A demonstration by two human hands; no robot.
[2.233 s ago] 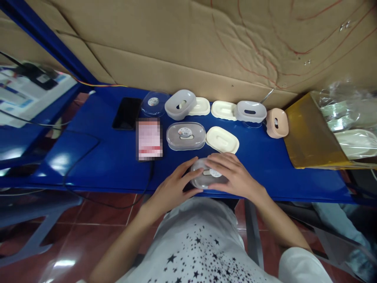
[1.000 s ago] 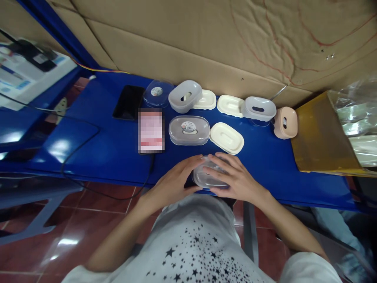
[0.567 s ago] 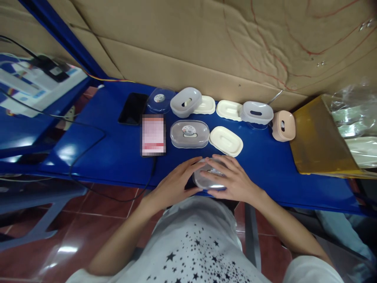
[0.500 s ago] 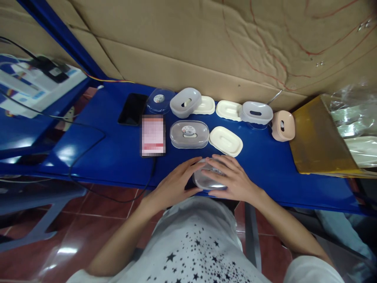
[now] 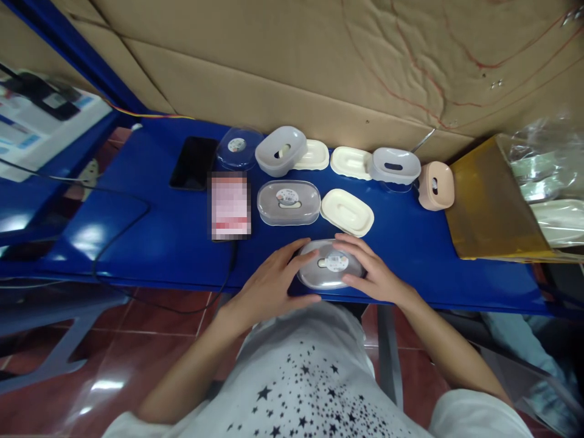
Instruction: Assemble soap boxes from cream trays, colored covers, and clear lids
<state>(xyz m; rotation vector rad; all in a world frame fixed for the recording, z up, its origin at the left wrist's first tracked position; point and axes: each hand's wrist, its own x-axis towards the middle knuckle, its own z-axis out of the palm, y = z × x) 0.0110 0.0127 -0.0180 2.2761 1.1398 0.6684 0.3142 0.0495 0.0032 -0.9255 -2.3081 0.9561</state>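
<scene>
A grey soap box [image 5: 314, 277] with a clear lid and a round sticker lies at the table's front edge. My left hand [image 5: 274, 280] curves around its left end, thumb low at the near side and fingers over the lid's edge. On the opposite end, my right hand [image 5: 378, 274] grips the box with the fingers at the far rim and the thumb on the near side. Just beyond are another lidded soap box [image 5: 267, 210] and a cream drain tray [image 5: 347, 212]. The undersides of both hands are hidden.
Along the back stand grey soap dishes [image 5: 285, 143] [image 5: 396, 159], cream trays [image 5: 349, 161], a clear lid [image 5: 239, 146] and a peach dish [image 5: 444, 182]. A dark phone [image 5: 194, 163] and a blurred-out screen [image 5: 230, 207] with a cable lie left. A taped carton [image 5: 488, 207] is right.
My right hand has drawn back to the right, uncovering the sticker on the lid. My left hand stays at the left end. The view has shifted slightly.
</scene>
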